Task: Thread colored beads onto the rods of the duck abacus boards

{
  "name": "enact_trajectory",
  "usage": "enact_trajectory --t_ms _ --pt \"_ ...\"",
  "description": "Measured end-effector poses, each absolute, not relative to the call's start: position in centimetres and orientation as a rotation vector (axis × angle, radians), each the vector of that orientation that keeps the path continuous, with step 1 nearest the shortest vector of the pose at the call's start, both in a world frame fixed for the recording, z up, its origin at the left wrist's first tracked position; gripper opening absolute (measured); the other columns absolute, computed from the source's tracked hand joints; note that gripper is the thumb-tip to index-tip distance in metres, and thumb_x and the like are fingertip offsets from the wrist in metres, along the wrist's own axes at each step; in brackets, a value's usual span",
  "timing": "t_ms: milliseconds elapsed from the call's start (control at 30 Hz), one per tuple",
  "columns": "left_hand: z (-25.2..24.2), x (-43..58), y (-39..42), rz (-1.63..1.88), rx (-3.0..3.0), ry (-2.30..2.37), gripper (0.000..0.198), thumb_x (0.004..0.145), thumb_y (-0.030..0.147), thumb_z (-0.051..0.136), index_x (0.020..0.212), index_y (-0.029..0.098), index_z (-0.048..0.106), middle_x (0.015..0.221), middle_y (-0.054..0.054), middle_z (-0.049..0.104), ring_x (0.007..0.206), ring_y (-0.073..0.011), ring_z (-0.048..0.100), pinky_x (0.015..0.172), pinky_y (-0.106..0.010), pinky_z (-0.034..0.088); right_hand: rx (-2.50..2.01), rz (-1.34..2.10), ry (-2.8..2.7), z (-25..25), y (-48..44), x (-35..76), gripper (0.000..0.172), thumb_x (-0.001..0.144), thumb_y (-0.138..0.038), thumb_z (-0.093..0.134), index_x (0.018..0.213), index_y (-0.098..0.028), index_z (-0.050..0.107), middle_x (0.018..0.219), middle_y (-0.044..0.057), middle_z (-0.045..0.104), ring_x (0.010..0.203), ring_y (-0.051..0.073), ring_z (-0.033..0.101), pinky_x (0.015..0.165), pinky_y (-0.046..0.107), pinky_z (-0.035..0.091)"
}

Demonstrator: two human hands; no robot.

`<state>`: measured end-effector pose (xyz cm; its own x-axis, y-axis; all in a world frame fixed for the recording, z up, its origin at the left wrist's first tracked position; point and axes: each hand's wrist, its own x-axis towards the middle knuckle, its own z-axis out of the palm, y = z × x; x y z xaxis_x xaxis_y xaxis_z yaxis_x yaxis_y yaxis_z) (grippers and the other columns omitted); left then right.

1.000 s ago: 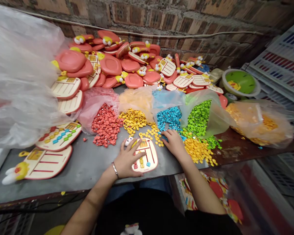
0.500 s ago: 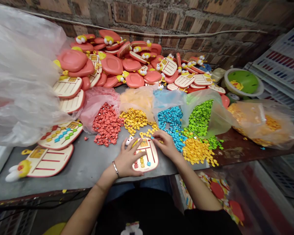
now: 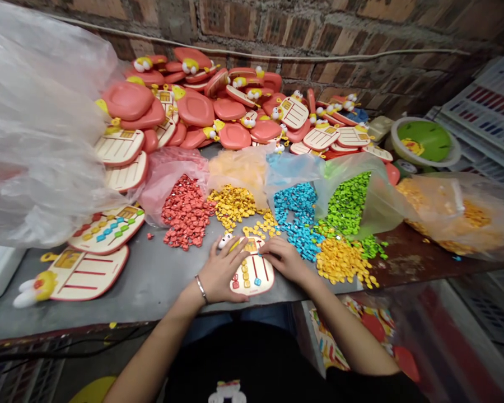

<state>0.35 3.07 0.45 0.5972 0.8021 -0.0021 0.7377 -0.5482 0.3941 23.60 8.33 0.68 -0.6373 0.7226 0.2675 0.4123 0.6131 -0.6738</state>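
A cream toy board (image 3: pixel 260 267) with a red rim, grooves and white bulging eyes lies flat at the table's front edge. My left hand (image 3: pixel 218 271) grips its left side, thumb by the near edge and fingers across the face. Red and yellow pieces sit in its left grooves, partly covered by that hand, and one blue piece (image 3: pixel 257 281) sits in another groove. Over the board's upper right, my right hand (image 3: pixel 286 258) pinches a small blue piece, mostly hidden by the fingertips.
Heaps of red pieces (image 3: pixel 187 215), yellow pieces (image 3: pixel 233 204), blue pieces (image 3: pixel 296 204) and green pieces (image 3: pixel 348 204) spill from bags beyond the board. Loose yellow pieces (image 3: pixel 342 260) lie right. Toy boards (image 3: pixel 126 103) pile against the brick wall. A filled board (image 3: pixel 109 232) lies left.
My right hand has moved left and down onto the board with the blue piece. The left hand's fingers have drawn closer together, still on the board. The view has shifted slightly.
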Motion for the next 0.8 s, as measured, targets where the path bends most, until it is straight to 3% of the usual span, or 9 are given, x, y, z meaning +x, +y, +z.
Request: enact_trajectory --t_ms 133,300,433,567,667,800 --pt "0.5 0.5 3.1 0.246 2.465 1.287 0.106 0.055 0.070 0.073 0.143 0.023 0.038 0.156 -0.014 0.029 0.143 -0.0387 0.021 0.115 -0.056 -0.005 -0.907 0.912 -2.201 0.6 7.8 22.8 0.016 0.092 -0.021 0.055 0.099 -0.022 0.069 0.091 0.006 0.072 0.087 0.020 0.063 0.080 0.035 0.050" --pt "0.4 0.2 3.2 0.267 2.493 1.229 0.096 0.058 0.075 0.068 0.138 0.025 0.046 0.157 -0.012 0.026 0.143 -0.0384 0.020 0.114 -0.056 -0.006 -0.810 1.233 -2.216 1.5 8.0 24.6 0.019 0.086 -0.032 0.067 0.101 -0.022 0.070 0.091 0.004 0.072 0.087 0.020 0.065 0.080 0.034 0.051" --pt "0.4 0.0 3.2 0.263 2.510 1.192 0.087 0.061 0.075 0.067 0.133 0.028 0.052 0.159 -0.012 0.023 0.144 -0.0395 0.018 0.113 -0.059 -0.005 -1.176 0.716 -2.098 1.1 10.2 26.8 0.015 0.091 -0.024 0.057 0.100 -0.021 0.069 0.098 0.008 0.070 0.094 0.023 0.062 0.084 0.038 0.049" --pt "0.8 0.1 3.2 0.213 2.519 1.205 0.086 0.060 0.072 0.069 0.132 0.028 0.053 0.158 -0.013 0.023 0.143 -0.0405 0.019 0.111 -0.061 -0.003 -1.354 0.243 -2.393 -0.1 12.6 27.7 0.020 0.088 -0.011 0.053 0.098 -0.019 0.069 0.097 0.011 0.067 0.094 0.027 0.057 0.083 0.040 0.046" --pt "0.9 0.2 3.2 0.197 2.523 1.215 0.087 0.059 0.071 0.072 0.132 0.028 0.053 0.159 -0.013 0.022 0.143 -0.0410 0.019 0.111 -0.062 -0.003 -1.365 0.180 -2.421 -0.2 13.0 27.7 0.023 0.090 -0.011 0.049 0.100 -0.019 0.068 0.093 0.011 0.066 0.091 0.026 0.057 0.081 0.038 0.047" --pt "0.7 0.1 3.2 0.210 2.519 1.201 0.087 0.059 0.071 0.071 0.132 0.028 0.053 0.159 -0.014 0.022 0.144 -0.0408 0.018 0.111 -0.061 -0.004 -1.203 0.428 -2.109 1.1 11.7 26.8 0.017 0.093 -0.021 0.050 0.099 -0.021 0.066 0.092 0.007 0.067 0.089 0.023 0.061 0.079 0.036 0.050"
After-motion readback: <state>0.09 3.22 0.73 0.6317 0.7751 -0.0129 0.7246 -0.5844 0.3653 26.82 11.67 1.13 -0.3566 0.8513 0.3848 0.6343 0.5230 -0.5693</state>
